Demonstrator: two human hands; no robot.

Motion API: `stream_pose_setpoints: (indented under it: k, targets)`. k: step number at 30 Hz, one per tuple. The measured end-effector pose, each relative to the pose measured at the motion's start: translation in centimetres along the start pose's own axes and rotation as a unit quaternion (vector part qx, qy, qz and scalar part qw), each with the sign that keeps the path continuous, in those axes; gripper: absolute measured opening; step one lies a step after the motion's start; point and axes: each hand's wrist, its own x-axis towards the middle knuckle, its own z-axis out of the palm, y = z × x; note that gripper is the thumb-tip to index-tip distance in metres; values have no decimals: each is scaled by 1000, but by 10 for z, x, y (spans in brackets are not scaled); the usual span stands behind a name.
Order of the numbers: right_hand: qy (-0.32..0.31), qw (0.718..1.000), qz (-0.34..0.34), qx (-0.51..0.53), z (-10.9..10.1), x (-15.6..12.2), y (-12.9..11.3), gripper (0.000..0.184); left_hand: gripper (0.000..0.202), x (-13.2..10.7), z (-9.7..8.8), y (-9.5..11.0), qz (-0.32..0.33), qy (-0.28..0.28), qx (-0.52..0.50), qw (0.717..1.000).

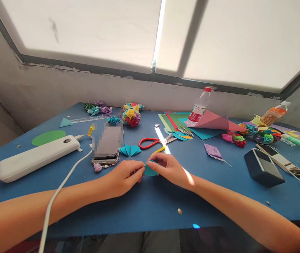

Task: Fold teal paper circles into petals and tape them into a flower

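Note:
Between both hands is a small teal paper piece (150, 171), low over the blue table. My left hand (126, 177) pinches its left edge between thumb and fingers. On the other side, my right hand (167, 168) grips the paper with its thumb on top and fingers curled behind. A folded blue paper piece (130, 150) lies just beyond my left hand. Past my right hand rest scissors (152, 142) with one red and one yellow handle, their blades apart and pointing right.
A phone (109, 144), a white power strip (39, 158) and a green paper disc (48, 137) lie on the left. A white cable (60, 189) crosses my left forearm. Paper sheets (177, 123), a bottle (199, 107) and a dark box (262, 167) stand toward the right.

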Motion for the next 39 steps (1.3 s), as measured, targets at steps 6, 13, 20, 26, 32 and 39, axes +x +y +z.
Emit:
stream_pose_setpoints:
  k: [6, 13, 20, 26, 32, 39]
  targets:
    - [10, 1000, 6, -16, 4, -3, -4, 25, 30, 1, 0, -1, -7, -4, -8, 1000]
    - [12, 994, -6, -104, 6, -6, -9, 34, 32, 1, 0, 3, -51, -36, -118, 991]
    - [-30, 999, 36, 6, 6, -3, -1, 37, 37, 1, 1, 2, -60, 5, -171, 983]
    - [-83, 996, 11, -8, 5, -4, -1, 36, 33, -1, -2, 5, -42, -27, -145, 988]
    - [-141, 988, -29, -53, 8, -10, -8, 25, 28, -9, 5, -1, 72, -4, 4, 997]
    - [-93, 994, -33, -42, 5, -8, -3, 20, 28, -8, 6, -3, 37, 39, 13, 998]
